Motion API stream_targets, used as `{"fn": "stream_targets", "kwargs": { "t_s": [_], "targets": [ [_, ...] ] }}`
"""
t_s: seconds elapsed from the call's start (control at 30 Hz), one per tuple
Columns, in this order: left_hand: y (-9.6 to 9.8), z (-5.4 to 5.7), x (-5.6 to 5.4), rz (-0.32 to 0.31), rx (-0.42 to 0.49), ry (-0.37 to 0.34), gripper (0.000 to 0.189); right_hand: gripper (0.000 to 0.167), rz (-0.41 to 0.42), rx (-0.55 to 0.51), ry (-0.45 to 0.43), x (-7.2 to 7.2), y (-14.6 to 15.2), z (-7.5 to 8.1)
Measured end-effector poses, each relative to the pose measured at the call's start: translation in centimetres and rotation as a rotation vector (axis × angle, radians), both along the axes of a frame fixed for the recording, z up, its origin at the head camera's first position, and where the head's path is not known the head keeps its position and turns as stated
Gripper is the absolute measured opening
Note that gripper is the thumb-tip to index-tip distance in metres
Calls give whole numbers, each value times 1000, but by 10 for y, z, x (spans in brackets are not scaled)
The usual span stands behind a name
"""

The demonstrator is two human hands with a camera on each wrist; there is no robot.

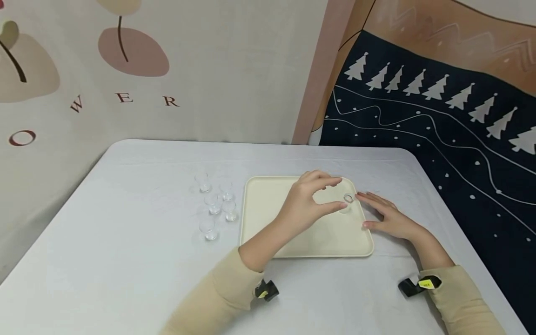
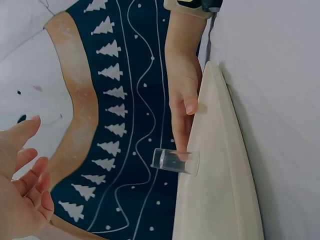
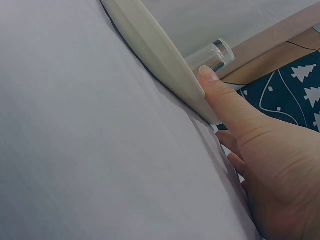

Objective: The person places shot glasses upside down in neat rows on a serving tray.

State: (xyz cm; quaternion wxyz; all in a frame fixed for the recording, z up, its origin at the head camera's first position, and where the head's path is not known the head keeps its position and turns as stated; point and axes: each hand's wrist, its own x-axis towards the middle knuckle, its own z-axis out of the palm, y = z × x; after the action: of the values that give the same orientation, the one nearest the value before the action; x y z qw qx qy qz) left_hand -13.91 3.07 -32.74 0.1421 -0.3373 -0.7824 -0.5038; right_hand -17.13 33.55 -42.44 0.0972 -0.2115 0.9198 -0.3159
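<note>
A small clear glass stands upside down near the far right corner of a cream tray, its thick base upward. My left hand hovers over the tray just left of that glass, thumb and fingers spread apart and holding nothing. In the left wrist view a gap shows between the left hand and the glass. At the tray's right edge is my right hand, its fingers extended. The right wrist view shows its thumb at the tray rim.
Several small clear glasses stand upright on the white-covered table, left of the tray. Behind the table hangs a pale printed cloth; a dark cloth with white trees hangs at the right.
</note>
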Motion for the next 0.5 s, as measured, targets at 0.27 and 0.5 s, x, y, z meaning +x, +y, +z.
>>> {"fn": "stream_targets", "kwargs": {
  "t_s": [0.27, 0.5],
  "targets": [
    [-36, 0, 18, -16, 73, 58, 46, 79, -8, -9, 5, 1, -2, 0],
    [-69, 2, 34, 6, 77, 48, 47, 80, -1, -21, 10, 1, 0, 0]
  ]
}}
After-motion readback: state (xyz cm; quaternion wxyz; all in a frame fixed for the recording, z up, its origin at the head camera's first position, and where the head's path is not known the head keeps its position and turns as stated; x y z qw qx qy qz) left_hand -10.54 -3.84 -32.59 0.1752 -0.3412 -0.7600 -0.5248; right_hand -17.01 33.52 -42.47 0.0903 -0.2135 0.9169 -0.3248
